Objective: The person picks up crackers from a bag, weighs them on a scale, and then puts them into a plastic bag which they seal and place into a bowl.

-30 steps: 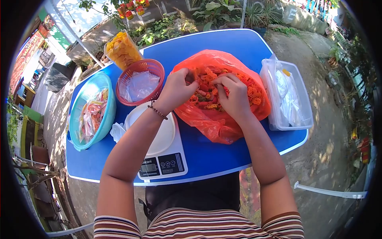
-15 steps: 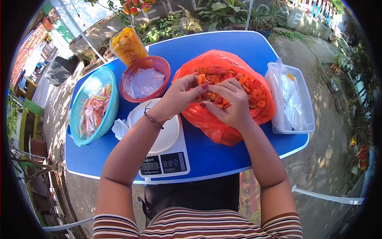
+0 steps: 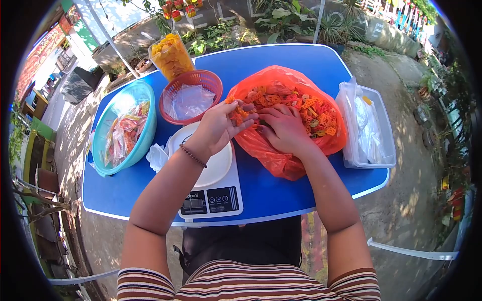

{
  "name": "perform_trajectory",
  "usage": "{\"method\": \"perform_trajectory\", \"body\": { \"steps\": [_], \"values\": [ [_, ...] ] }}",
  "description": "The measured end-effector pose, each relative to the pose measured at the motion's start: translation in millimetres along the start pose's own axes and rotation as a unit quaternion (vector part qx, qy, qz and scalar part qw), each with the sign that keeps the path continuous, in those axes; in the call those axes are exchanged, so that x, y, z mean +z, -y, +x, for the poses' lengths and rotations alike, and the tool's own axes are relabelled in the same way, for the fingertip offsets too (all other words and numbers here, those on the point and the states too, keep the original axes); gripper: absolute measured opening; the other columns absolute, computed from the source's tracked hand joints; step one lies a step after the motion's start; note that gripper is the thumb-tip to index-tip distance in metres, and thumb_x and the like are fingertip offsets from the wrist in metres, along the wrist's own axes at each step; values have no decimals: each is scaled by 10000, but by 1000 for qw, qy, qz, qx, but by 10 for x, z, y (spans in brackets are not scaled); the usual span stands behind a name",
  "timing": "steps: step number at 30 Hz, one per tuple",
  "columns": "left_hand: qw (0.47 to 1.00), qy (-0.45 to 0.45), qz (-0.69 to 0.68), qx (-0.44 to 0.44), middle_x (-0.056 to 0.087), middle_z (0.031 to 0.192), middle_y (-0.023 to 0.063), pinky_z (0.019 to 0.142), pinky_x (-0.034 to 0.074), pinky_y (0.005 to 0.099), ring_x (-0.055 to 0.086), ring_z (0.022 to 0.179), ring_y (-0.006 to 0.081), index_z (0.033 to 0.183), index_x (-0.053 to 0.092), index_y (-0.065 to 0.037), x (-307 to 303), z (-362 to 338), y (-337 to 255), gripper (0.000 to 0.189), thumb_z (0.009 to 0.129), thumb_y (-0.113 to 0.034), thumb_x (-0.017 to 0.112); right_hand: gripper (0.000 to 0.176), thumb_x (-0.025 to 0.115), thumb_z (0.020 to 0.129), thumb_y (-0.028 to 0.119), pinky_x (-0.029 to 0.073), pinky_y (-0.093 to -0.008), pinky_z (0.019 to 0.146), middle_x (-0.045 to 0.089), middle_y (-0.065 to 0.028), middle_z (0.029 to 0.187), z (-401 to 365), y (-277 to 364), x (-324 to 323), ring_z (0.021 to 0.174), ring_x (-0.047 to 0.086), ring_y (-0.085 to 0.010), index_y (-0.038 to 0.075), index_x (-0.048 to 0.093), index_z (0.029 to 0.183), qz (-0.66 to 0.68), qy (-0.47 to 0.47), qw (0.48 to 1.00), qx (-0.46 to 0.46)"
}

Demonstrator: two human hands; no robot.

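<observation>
**Two hands in the orange bag**

Head view: the left hand (image 3: 221, 125) is cupped half-closed around a few of the ridged, wheel-shaped crackers (image 3: 311, 108) at the mouth of the crinkled orange plastic bag (image 3: 273, 158) on the blue table (image 3: 281, 55). The right hand (image 3: 283, 128) lies knuckles-up in the heap. Its fingertips are buried, so its grip cannot be told. The left forearm hides part of the white scale (image 3: 213, 193).

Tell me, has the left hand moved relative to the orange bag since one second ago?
Yes. The left hand has drawn back from inside the orange bag toward the white scale, holding crackers at the bag's left edge.
</observation>
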State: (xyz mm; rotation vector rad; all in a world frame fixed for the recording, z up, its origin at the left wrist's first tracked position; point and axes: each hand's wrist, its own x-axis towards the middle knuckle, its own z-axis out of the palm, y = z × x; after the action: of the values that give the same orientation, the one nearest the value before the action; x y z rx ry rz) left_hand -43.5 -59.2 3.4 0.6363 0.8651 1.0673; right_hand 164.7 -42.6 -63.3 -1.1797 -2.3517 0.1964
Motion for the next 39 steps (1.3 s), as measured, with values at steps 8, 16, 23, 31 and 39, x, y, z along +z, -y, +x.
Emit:
{"method": "perform_trajectory", "body": {
  "steps": [8, 16, 23, 31, 39],
  "values": [
    [998, -42, -55, 1, 565, 1293, 248, 1048, 538, 449, 599, 1218, 380, 1129, 486, -13, -24, -53, -37, 194, 1033, -174, 435, 338, 655, 889, 279, 296, -523, 1121, 627, -68, 1311, 63, 70, 80, 1284, 496, -288, 82, 670, 1164, -64, -69, 995, -39],
    [997, -61, -37, 19, 576, 1269, 229, 1059, 523, 437, 610, 1188, 350, 1174, 484, 8, 25, 41, -28, 220, 1016, -144, 502, 249, 661, 868, 240, 329, -527, 1101, 682, -67, 1130, 44, 57, 129, 1199, 553, -257, 71, 695, 1048, -1, -80, 997, -15],
    [1000, -10, 10, -15, 617, 1087, 105, 941, 560, 376, 657, 1039, 250, 1143, 539, -41, -29, 95, 41, 191, 984, -125, 603, 263, 690, 820, 44, 497, -426, 892, 685, -90, 886, -46, -73, -402, 1059, 616, -289, 74, 684, 1081, 88, -162, 974, 129],
    [851, -1, 482, 208, 646, 809, 8, 657, 466, 231, 567, 714, 42, 1030, 649, -6, -78, 369, 26, 158, 972, -152, 662, 208, 647, 838, 9, 507, -443, 875, 674, -146, 929, -33, -363, -345, 992, 610, -345, 42, 665, 1043, -50, -231, 971, 38],
    [600, 102, 763, 217, 727, 927, 171, 801, 557, 452, 696, 899, 360, 1058, 735, -90, 288, 245, 207, 281, 829, -252, 742, 129, 642, 837, 39, 507, -474, 837, 684, -140, 838, -52, -150, -320, 895, 626, -345, 47, 661, 964, 73, -152, 986, 4]
  ]
}}
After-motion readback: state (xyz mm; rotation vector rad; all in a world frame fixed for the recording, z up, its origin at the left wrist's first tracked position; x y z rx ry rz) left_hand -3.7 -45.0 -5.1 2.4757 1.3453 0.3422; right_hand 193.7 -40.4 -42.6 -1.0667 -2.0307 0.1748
